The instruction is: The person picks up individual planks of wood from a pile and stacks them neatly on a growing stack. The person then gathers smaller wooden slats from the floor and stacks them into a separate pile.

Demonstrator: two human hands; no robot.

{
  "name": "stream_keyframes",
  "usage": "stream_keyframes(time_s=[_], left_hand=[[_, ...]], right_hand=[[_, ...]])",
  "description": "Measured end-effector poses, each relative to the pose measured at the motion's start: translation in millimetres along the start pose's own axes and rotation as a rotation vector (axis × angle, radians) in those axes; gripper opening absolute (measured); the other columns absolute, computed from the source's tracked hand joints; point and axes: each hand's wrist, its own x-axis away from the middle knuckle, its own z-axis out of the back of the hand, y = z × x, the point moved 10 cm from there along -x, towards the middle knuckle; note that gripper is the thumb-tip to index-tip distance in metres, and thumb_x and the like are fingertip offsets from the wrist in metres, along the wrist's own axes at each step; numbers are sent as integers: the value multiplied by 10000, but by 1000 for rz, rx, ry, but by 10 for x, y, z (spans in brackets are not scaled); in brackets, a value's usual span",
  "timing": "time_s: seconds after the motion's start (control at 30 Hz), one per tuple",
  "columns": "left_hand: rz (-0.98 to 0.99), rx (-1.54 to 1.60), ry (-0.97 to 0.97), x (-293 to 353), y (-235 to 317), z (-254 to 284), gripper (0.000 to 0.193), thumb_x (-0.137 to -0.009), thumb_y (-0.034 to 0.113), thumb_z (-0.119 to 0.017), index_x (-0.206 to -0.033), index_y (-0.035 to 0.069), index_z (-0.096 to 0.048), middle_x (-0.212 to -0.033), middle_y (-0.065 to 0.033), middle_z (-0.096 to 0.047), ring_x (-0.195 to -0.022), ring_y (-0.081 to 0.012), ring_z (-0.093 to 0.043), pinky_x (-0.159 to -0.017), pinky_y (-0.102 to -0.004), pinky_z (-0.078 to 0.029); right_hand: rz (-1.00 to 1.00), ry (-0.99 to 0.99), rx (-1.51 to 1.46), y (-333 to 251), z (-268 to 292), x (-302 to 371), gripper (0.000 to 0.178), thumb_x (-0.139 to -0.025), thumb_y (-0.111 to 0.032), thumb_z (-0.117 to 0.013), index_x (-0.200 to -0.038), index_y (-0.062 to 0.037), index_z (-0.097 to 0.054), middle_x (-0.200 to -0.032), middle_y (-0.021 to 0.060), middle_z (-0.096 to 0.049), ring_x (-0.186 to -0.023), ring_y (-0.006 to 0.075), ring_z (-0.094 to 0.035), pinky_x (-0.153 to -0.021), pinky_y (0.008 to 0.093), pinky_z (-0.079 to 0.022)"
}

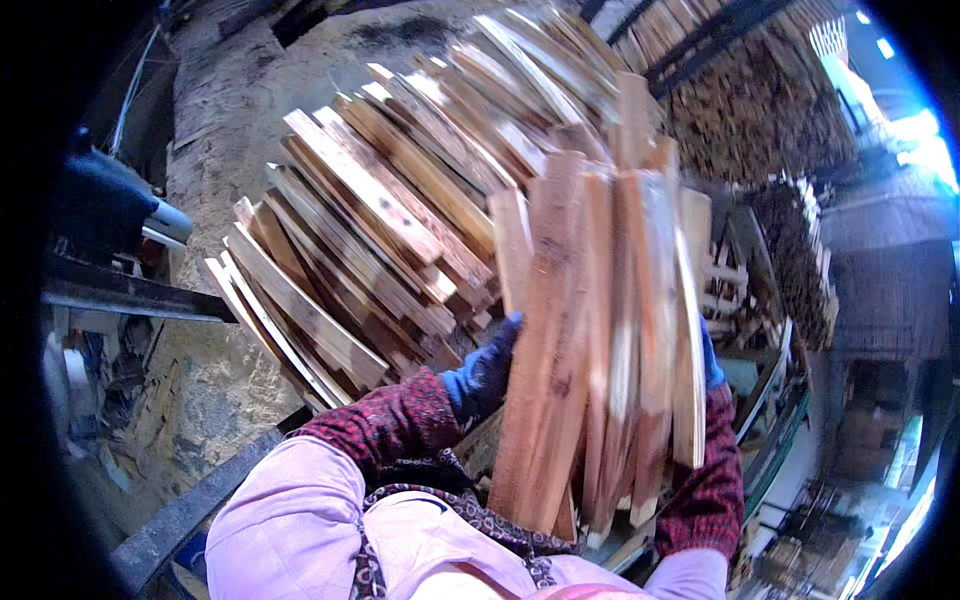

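An upright bundle of rough wooden slats [560,330] is held close before my chest, clasped between both hands. My left hand [487,372], in a blue glove, presses on the bundle's left side, its fingertips hidden behind the wood. On the opposite side, my right hand [711,358], also blue-gloved, shows only in part past the outermost slat. Both hands are closed around the load. Just beyond and to the left lies a large heap of similar slats [370,190], stacked in slanting layers. The bundle hides part of that heap.
Sawdust and dirt cover the ground [215,130] at the left. A dark metal bar [150,292] juts toward the heap, and another metal rail [195,510] runs near my left elbow. Tall wood stacks [755,100] stand at the far right.
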Motion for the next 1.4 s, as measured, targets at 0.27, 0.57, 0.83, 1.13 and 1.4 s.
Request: stream_keyframes(time_s=[0.27, 0.57, 0.83, 1.13, 1.4], left_hand=[[-623, -354, 327, 1002, 2685, 140, 723, -1057, 621, -436, -1498, 50, -485, -1339, -152, -654, -1172, -284, -681, -1006, -509, -584], [-704, -1754, 1580, 1987, 3717, 1025, 1048, -793, 730, -727, -1567, 99, -407, -1565, -321, -411, -1468, -480, -377, -1217, -526, -308], [-942, -1550, 1533, 2100, 3921, 1683, 711, -941, 475, -689, -1460, 16, -526, -1480, -279, -531, -1392, -414, -500, -1177, -446, -392], [-992, -1672, 1561, 1913, 5554, 759, 700, -947, 497, -688, -1396, -29, -577, -1441, -249, -585, -1352, -369, -556, -1141, -422, -435], [-675, -1838, 1456, 814, 7599, 912, 823, -886, 634, -686, -1399, -5, -604, -1433, -233, -605, -1345, -355, -571, -1143, -415, -438]], right_hand=[[339, -243, 126, -1677, -2139, -2056, 630, -1002, -496, -624, -1399, -8, -591, -1236, 156, -702, -1168, 241, -654, -1026, 368, -486], [465, -291, 178, -1372, -3900, -2066, 640, -957, -485, -688, -1403, -38, -587, -1281, 193, -699, -1186, 349, -666, -1018, 428, -492], [610, -272, 40, -1314, -3736, -2085, 627, -952, -327, -705, -1464, -14, -522, -1428, 209, -583, -1344, 336, -551, -1126, 406, -431], [529, -397, -227, -1130, -3728, -2549, 374, -1048, -121, -568, -1409, -25, -581, -1395, 103, -637, -1262, 190, -599, -1111, 326, -438], [835, -131, -390, -3483, -3195, -3732, 408, -1053, -211, -619, -1395, 13, -605, -1288, 105, -691, -1181, 207, -635, -1050, 341, -485]])
